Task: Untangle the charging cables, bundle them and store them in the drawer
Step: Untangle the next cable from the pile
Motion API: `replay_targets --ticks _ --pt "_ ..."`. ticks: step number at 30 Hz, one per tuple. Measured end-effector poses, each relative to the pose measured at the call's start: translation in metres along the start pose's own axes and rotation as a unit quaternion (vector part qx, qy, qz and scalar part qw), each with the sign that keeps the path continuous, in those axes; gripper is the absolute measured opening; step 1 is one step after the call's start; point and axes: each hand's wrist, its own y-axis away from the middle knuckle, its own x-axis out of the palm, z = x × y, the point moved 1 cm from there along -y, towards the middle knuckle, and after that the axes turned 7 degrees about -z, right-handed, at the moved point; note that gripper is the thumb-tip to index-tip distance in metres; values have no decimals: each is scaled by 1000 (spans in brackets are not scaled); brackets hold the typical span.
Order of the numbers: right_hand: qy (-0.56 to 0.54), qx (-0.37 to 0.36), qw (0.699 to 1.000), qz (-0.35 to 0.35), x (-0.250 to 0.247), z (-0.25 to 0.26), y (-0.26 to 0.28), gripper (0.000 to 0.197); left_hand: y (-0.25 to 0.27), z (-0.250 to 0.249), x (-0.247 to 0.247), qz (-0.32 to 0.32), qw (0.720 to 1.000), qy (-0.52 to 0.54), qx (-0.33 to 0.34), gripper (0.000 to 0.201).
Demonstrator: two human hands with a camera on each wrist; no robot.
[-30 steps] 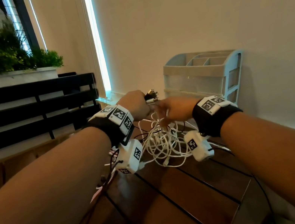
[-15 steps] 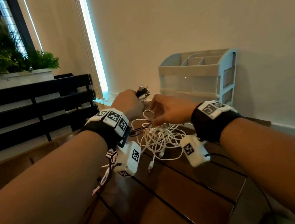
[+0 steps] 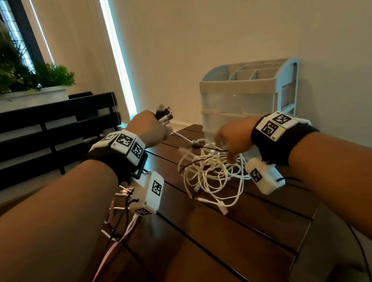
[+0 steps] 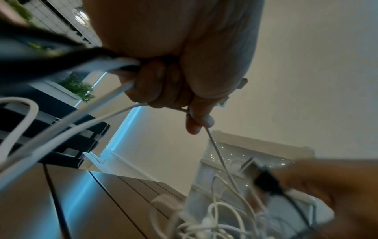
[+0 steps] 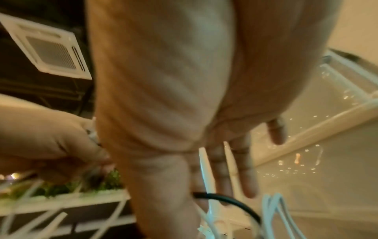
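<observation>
A tangle of white charging cables [image 3: 208,176] lies on the dark slatted table [image 3: 223,246] in front of a pale plastic drawer unit [image 3: 243,103]. My left hand [image 3: 150,129] is raised left of the tangle and grips a bunch of plug ends [image 3: 164,114] in a fist [image 4: 163,90]. From it a white cable [image 4: 216,153] runs down to the pile. My right hand [image 3: 229,140] reaches into the top of the tangle. There a black cable [image 5: 229,199] is pinched between thumb and forefinger, and white strands cross the fingers [image 5: 245,169]. The drawers look shut.
A wall runs close behind and to the right of the drawer unit. A black slatted bench [image 3: 36,132] and a planter of greenery [image 3: 1,71] stand at the left. Thin wires [image 3: 120,227] hang under my left wrist. The table's right edge [image 3: 305,244] is near my right forearm.
The hands have come apart. The right hand left the plug ends and dropped right and down into the tangle, while the left hand kept the plug bunch raised.
</observation>
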Motion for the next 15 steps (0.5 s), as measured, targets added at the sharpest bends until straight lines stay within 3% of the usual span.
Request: replay_targets --ticks 2,5,8,12,15 --pt "-143 -31 986 -84 -6 14 0 58 1 -9 4 2 1000 3 20 29" --pt "-305 -50 939 -151 -7 40 -6 43 4 -22 5 -1 999 13 39 25" --pt "-261 -53 946 -184 0 39 -14 17 5 -22 -6 -3 999 -23 48 26" --pt "-171 -33 973 -149 5 25 -12 19 2 -13 -23 4 995 -87 46 26" --pt "-162 -27 976 -143 -3 23 -13 12 2 -12 -26 -15 989 -135 56 24"
